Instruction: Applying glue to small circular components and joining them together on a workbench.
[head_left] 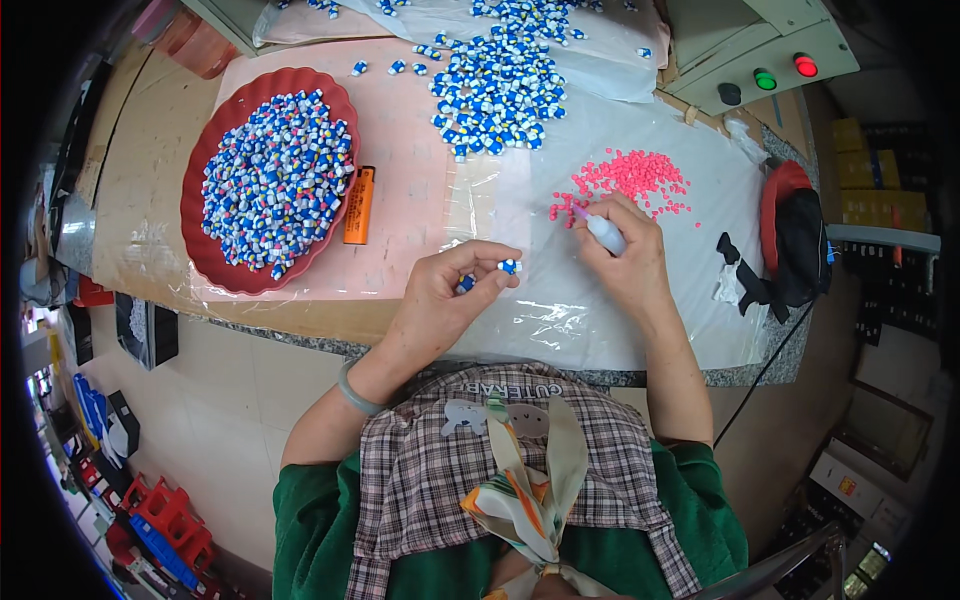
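Observation:
My left hand (445,295) pinches a small blue-and-white piece (510,267) between thumb and forefinger. A second blue piece (465,284) rests in its curled fingers. My right hand (632,250) is closed around a small whitish squeeze bottle (606,236). The bottle's purple tip (580,211) points at the near left edge of a spread of tiny pink pieces (640,175); whether it touches one, I cannot tell. Farther off lies a heap of similar blue-and-white pieces (500,95). At the left, a red scalloped tray (193,200) is full of blue-and-white pieces, some with pink spots.
An orange box cutter (359,205) lies beside the tray. Clear plastic sheet (560,325) covers the work surface. A grey machine with buttons (765,60) stands at the back right. Near the right edge are a red container (785,185) and black cloth (803,245).

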